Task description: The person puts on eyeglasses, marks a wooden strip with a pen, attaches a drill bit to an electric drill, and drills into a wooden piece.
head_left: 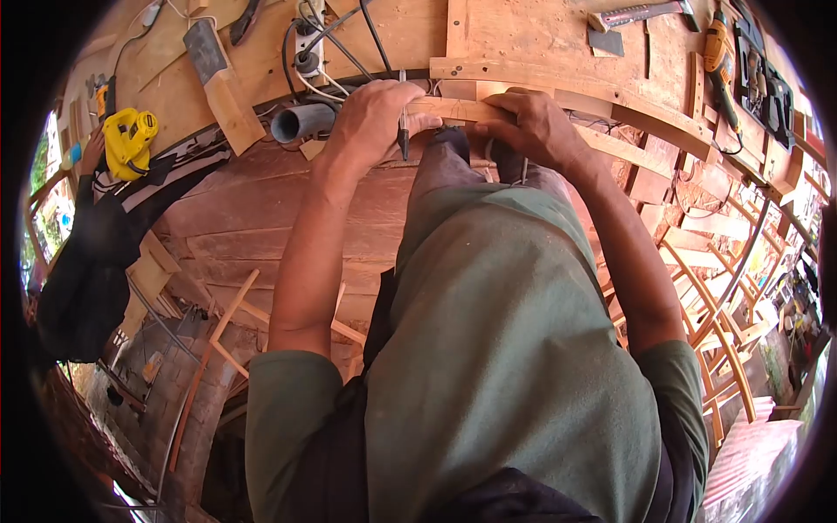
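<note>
A short, slightly curved wooden strip (pixel 462 109) lies across the near edge of the bench, between my two hands. My left hand (pixel 370 122) is closed around its left end, with the thumb along the near side. Right beside those fingers stands a clamp (pixel 403 131), upright, with a metal bar and a dark handle. My right hand (pixel 534 126) grips the strip's right end, fingers over the top and thumb below. A longer curved wooden rail (pixel 575 83) runs just behind the strip. The undersides of both grips are hidden.
Left of my hands are a grey pipe (pixel 301 122), a wood block (pixel 231 109) and a yellow power tool (pixel 131 144). Cables run to a power strip (pixel 309 44). A hammer (pixel 641 13) and a yellow drill (pixel 718 52) lie far right. Wooden frames (pixel 719 322) crowd the right floor.
</note>
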A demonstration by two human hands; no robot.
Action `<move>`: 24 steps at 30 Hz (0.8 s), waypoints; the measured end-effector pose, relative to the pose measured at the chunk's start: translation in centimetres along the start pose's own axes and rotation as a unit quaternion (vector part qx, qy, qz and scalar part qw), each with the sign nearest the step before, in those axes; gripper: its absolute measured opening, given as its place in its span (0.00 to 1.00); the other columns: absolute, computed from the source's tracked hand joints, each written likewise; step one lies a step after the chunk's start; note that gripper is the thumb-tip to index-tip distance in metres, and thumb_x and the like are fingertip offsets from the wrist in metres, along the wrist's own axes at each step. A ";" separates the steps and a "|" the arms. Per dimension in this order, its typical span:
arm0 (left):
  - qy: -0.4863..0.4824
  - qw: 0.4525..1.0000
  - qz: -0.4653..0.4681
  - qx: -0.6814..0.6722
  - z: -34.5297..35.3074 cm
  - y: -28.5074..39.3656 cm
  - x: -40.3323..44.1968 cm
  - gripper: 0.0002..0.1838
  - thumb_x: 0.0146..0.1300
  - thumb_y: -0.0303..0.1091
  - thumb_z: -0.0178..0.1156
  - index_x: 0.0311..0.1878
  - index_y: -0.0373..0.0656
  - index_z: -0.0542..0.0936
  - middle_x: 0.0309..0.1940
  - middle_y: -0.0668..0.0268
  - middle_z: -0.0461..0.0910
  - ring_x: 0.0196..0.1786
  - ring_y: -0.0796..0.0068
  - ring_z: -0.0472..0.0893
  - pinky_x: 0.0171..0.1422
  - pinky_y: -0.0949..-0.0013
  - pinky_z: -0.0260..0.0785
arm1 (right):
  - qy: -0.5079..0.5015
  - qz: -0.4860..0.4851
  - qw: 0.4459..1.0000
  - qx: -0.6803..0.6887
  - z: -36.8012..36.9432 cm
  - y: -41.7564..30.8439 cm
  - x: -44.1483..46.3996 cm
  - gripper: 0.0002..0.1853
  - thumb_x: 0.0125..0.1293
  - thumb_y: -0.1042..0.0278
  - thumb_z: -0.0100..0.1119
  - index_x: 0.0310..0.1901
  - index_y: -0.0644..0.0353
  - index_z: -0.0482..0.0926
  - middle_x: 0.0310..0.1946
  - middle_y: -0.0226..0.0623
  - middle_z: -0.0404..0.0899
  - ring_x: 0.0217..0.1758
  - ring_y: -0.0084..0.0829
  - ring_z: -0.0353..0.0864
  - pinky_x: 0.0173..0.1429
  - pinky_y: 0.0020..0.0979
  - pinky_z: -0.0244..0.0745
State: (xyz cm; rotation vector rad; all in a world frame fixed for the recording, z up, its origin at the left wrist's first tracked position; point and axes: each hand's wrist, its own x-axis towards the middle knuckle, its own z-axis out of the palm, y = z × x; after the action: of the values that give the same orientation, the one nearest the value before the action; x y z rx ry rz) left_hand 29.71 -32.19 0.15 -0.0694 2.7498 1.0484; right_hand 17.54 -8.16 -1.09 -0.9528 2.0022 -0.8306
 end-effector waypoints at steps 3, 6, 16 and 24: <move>-0.010 1.000 -0.001 0.001 0.0 -0.3 0.3 0.25 0.59 0.44 0.75 0.48 0.31 0.84 0.41 0.47 0.86 0.46 0.46 0.85 0.51 0.54 0.76 | -0.001 0.004 1.000 0.010 0.2 0.4 0.3 0.22 0.65 0.53 0.68 0.51 0.64 0.85 0.40 0.54 0.85 0.46 0.52 0.85 0.51 0.43 0.78; -0.013 1.000 -0.005 0.004 0.7 -0.5 0.2 0.24 0.59 0.45 0.74 0.47 0.31 0.84 0.39 0.48 0.85 0.45 0.47 0.85 0.50 0.55 0.76 | 0.014 -0.018 1.000 0.015 0.2 0.6 0.3 0.20 0.65 0.53 0.68 0.44 0.66 0.84 0.34 0.54 0.83 0.41 0.54 0.84 0.48 0.46 0.77; -0.011 1.000 -0.025 0.001 0.4 -0.2 0.4 0.25 0.61 0.51 0.71 0.47 0.35 0.85 0.36 0.51 0.84 0.42 0.49 0.83 0.48 0.53 0.74 | -0.022 -0.023 0.999 0.043 -0.4 1.3 1.2 0.20 0.66 0.53 0.68 0.37 0.68 0.82 0.30 0.53 0.79 0.37 0.52 0.81 0.44 0.45 0.74; 0.007 1.000 -0.010 -0.006 0.8 -0.8 0.5 0.25 0.61 0.52 0.71 0.46 0.35 0.85 0.34 0.51 0.84 0.39 0.49 0.83 0.46 0.54 0.75 | -0.026 -0.044 0.998 0.023 -0.8 1.8 1.9 0.22 0.65 0.50 0.68 0.34 0.68 0.83 0.29 0.53 0.81 0.36 0.54 0.82 0.45 0.46 0.77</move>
State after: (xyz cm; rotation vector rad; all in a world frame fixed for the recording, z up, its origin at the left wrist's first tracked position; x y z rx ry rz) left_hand 29.46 -32.25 -1.12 -0.1066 2.7502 1.0643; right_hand 15.48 -8.63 -2.79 -1.0306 1.8996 -0.8871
